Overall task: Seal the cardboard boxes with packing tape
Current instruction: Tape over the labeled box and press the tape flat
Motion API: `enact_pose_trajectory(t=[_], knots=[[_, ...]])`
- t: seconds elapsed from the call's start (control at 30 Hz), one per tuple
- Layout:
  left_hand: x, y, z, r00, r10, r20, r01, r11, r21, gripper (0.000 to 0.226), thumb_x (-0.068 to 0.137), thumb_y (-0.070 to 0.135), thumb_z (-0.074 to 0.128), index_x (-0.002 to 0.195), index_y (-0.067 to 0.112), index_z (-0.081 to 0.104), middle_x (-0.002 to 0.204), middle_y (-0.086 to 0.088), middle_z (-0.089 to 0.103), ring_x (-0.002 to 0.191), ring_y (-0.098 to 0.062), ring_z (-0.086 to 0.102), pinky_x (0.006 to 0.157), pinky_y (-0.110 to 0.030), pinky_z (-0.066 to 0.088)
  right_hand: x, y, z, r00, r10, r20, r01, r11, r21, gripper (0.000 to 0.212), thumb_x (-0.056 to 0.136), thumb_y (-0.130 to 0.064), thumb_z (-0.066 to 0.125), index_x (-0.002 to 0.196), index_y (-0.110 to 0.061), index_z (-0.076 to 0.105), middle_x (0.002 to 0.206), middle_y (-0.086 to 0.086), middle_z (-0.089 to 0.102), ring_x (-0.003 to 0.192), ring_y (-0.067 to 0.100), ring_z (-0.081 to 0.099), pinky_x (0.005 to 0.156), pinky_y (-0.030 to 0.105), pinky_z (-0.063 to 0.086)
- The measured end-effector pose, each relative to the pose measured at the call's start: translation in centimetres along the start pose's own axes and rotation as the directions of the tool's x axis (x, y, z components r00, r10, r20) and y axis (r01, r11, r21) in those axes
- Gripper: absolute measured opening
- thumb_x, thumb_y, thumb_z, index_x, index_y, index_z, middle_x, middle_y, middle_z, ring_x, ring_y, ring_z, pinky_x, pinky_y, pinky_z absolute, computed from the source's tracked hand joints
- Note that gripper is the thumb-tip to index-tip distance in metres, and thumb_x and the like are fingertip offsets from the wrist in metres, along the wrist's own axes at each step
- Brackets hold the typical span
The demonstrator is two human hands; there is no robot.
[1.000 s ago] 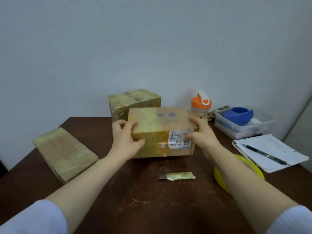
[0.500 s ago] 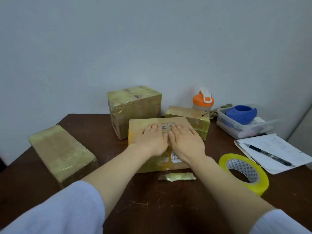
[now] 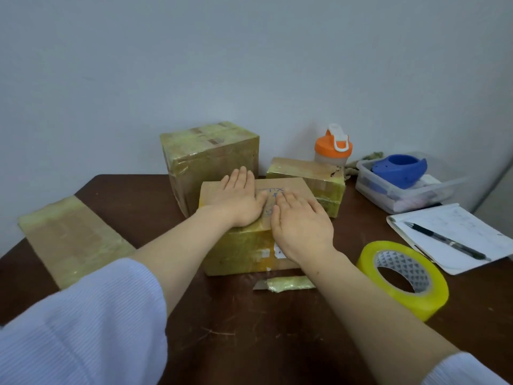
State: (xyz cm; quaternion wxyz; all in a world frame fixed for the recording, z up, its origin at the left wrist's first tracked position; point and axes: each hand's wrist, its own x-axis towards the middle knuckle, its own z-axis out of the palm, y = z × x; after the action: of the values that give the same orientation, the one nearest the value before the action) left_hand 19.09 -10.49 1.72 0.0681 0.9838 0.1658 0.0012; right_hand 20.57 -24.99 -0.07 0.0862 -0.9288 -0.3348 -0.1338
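Flat box (image 3: 75,237), far left on the table (image 3: 236,329): taped over. Tall box (image 3: 211,159) behind: taped too.

Centre box (image 3: 238,245): left hand (image 3: 238,201) and right hand (image 3: 302,220) palm-down on its top. Each grip is flat, fingers straight, holding nothing. Front face taped; top looks mostly bare, probably still to seal.

Small box (image 3: 308,173) behind: taped. Tape roll (image 3: 402,276) lies untouched at right.

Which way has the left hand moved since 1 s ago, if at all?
Yes. The left hand shifted right, toward the taped cutter, from the left end of the front box onto its top.
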Motion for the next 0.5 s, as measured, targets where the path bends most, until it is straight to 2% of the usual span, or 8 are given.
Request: enact_pose_trajectory(t=[0.1, 0.27, 0.33, 0.37, 0.4, 0.43, 0.5], knots=[[-2.7, -0.2, 0.3, 0.995, 0.088, 0.040, -0.087, 0.996, -0.016, 0.066, 0.099, 0.050, 0.010, 0.150, 0.011, -0.005, 0.159, -0.007, -0.011, 0.146, -0.017, -0.008, 0.115, -0.029, -0.006, 0.0, -0.1, 0.0, 1.000, 0.013, 0.027, -0.013, 1.000, 0.001, 0.052, 0.101, -0.033, 0.014, 0.148, -0.014, 0.028, 0.157, 0.000, 0.024, 0.144, 0.011, 0.018, 0.117, 0.034, 0.011], [-7.6, -2.3, 0.3, 0.982, 0.187, -0.007, -0.186, 0.982, 0.007, 0.067, 0.097, 0.053, 0.009, 0.151, 0.015, -0.002, 0.159, -0.001, -0.008, 0.145, -0.009, -0.008, 0.113, -0.022, -0.009, 0.1, -0.1, -0.1, 1.000, 0.004, 0.014, -0.005, 1.000, 0.009, 0.051, 0.101, -0.032, 0.014, 0.148, -0.014, 0.028, 0.156, 0.001, 0.024, 0.144, 0.011, 0.018, 0.116, 0.033, 0.010], [-8.8, -3.2, 0.2, 0.984, 0.161, -0.082, -0.171, 0.977, -0.130, 0.065, 0.098, 0.050, 0.015, 0.152, 0.015, 0.004, 0.160, -0.001, 0.002, 0.144, -0.005, 0.002, 0.112, -0.015, -0.004, 0.2, 0.0, -0.3, 0.999, -0.016, 0.027, 0.015, 0.999, 0.032, 0.051, 0.102, -0.032, 0.015, 0.147, -0.014, 0.029, 0.156, 0.000, 0.025, 0.144, 0.011, 0.018, 0.115, 0.032, 0.010], [-9.1, -3.5, 0.1, 0.988, 0.086, -0.132, -0.121, 0.951, -0.285, 0.063, 0.099, 0.047, 0.021, 0.151, 0.013, 0.011, 0.158, -0.002, 0.012, 0.140, -0.002, 0.012, 0.107, -0.010, 0.004, 0.3, 0.1, -0.5, 0.999, -0.030, 0.045, 0.027, 0.998, 0.065, 0.050, 0.102, -0.032, 0.017, 0.146, -0.014, 0.033, 0.155, 0.001, 0.028, 0.143, 0.012, 0.021, 0.114, 0.032, 0.012], [-9.1, -3.7, -0.1, 0.987, -0.024, -0.160, -0.053, 0.884, -0.464, 0.061, 0.099, 0.043, 0.027, 0.150, 0.012, 0.015, 0.156, -0.002, 0.019, 0.134, -0.001, 0.020, 0.099, -0.006, 0.011, 0.4, 0.3, -0.9, 0.998, -0.022, 0.063, 0.013, 0.992, 0.129, 0.049, 0.101, -0.032, 0.020, 0.142, -0.013, 0.040, 0.152, 0.003, 0.033, 0.140, 0.016, 0.028, 0.113, 0.033, 0.017], [-8.9, -4.0, -0.3, 0.978, -0.147, -0.145, 0.025, 0.782, -0.622, 0.062, 0.099, 0.042, 0.034, 0.150, 0.012, 0.015, 0.155, -0.001, 0.022, 0.131, -0.003, 0.025, 0.094, -0.008, 0.017, 0.6, 0.5, -1.5, 0.998, 0.010, 0.064, -0.023, 0.978, 0.208, 0.046, 0.100, -0.032, 0.024, 0.133, -0.012, 0.049, 0.145, 0.005, 0.043, 0.132, 0.021, 0.038, 0.109, 0.035, 0.025], [-8.0, -4.7, -0.6, 0.956, -0.292, 0.018, 0.183, 0.548, -0.816, 0.075, 0.095, 0.042, 0.047, 0.151, 0.012, 0.009, 0.155, 0.000, 0.024, 0.136, -0.014, 0.030, 0.101, -0.021, 0.026, 1.1, 1.3, -2.4, 0.989, 0.147, -0.028, -0.136, 0.959, 0.248, 0.039, 0.096, -0.033, 0.035, 0.120, -0.011, 0.057, 0.129, 0.009, 0.054, 0.117, 0.027, 0.049, 0.101, 0.039, 0.034]])
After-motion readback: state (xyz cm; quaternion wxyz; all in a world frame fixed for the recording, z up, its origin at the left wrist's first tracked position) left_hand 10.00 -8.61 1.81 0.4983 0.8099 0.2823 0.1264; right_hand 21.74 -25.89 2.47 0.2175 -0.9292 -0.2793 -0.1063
